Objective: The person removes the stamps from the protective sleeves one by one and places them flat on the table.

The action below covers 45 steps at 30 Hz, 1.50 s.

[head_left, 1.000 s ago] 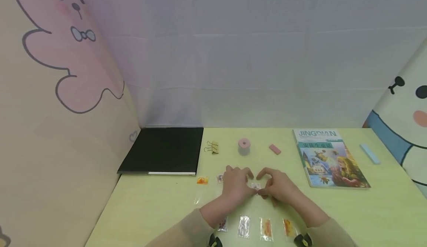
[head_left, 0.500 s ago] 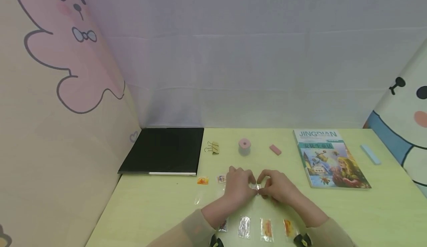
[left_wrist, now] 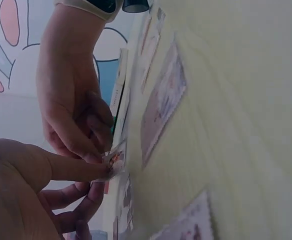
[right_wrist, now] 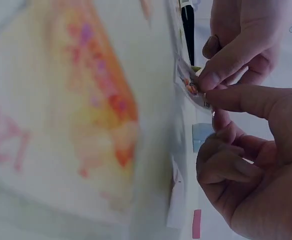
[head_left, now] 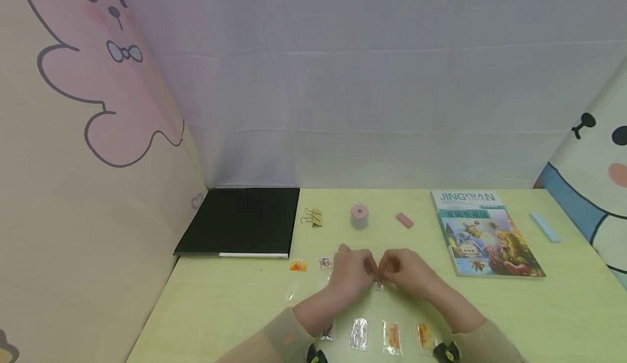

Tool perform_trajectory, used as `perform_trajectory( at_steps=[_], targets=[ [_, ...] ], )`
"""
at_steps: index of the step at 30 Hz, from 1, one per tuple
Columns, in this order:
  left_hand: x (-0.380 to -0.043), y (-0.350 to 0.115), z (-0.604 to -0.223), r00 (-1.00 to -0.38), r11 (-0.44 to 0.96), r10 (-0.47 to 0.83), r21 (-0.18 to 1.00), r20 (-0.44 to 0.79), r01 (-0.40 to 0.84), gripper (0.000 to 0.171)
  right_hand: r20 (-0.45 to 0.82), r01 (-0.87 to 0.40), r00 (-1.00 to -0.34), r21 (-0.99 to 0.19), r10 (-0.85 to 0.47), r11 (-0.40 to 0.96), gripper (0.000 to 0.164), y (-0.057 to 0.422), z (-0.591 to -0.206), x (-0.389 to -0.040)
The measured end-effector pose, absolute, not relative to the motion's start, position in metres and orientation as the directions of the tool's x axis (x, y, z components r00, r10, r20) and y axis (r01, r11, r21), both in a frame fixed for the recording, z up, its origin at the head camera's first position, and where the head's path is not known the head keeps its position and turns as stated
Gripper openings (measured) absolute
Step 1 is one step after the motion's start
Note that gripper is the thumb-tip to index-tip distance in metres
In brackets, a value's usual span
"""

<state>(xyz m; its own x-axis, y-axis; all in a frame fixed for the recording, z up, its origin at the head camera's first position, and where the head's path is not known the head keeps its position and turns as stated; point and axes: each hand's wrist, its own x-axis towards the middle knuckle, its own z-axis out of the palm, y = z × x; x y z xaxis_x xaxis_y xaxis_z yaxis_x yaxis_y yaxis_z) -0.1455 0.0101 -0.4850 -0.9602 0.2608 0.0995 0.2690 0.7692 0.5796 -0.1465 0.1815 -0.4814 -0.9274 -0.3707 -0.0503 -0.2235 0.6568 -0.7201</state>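
My left hand (head_left: 351,271) and right hand (head_left: 405,269) meet over the table, thumbs and forefingers pinching the top edge of one small postage stamp (left_wrist: 117,161) in a clear sleeve. In the right wrist view, the stamp bends slightly beneath the fingertips. Fingers cover most of it in the head view. Nearer me lies a row of stamps in clear sleeves, one silvery (head_left: 358,334) and one orange (head_left: 392,338) among them. Left of my left hand are an orange stamp (head_left: 297,265) and a pale stamp (head_left: 325,263), with a clear sleeve (head_left: 290,292) below.
A black folder (head_left: 240,221) lies at the back left. Along the back stand a gold binder clip (head_left: 316,217), a pink-topped roll (head_left: 360,216) and a pink eraser (head_left: 404,220). At the right are a picture book (head_left: 485,238) and a light blue bar (head_left: 545,227).
The fingertips of both hands have drawn together at the sleeved stamp. Its face showed between the hands earlier; now only its lower part shows below the fingers.
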Motion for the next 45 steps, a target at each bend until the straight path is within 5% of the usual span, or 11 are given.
perform_trajectory(
  at_steps=[6,16,31,45],
  targets=[
    [-0.152,-0.001,-0.480,-0.954,0.612,0.300,0.762,0.021,0.210,0.013,0.004,-0.254,-0.909,-0.797,-0.416,0.548,0.005,0.185,-0.480,-0.151],
    [-0.155,-0.021,-0.471,-0.949,0.461,0.315,0.878,-0.023,0.131,0.010,-0.030,-0.042,-0.914,-0.985,-0.405,0.168,0.020,0.189,-0.479,-0.152],
    [-0.156,-0.028,-0.473,-0.933,0.385,0.360,0.914,-0.019,0.130,0.004,-0.109,0.166,-0.838,-0.984,-0.535,-0.059,0.030,0.189,-0.479,-0.149],
    [-0.156,-0.029,-0.475,-0.921,0.338,0.387,0.935,-0.037,0.104,0.008,-0.010,0.280,-0.739,-0.914,-0.674,-0.293,0.022,0.191,-0.491,-0.151]
  ],
)
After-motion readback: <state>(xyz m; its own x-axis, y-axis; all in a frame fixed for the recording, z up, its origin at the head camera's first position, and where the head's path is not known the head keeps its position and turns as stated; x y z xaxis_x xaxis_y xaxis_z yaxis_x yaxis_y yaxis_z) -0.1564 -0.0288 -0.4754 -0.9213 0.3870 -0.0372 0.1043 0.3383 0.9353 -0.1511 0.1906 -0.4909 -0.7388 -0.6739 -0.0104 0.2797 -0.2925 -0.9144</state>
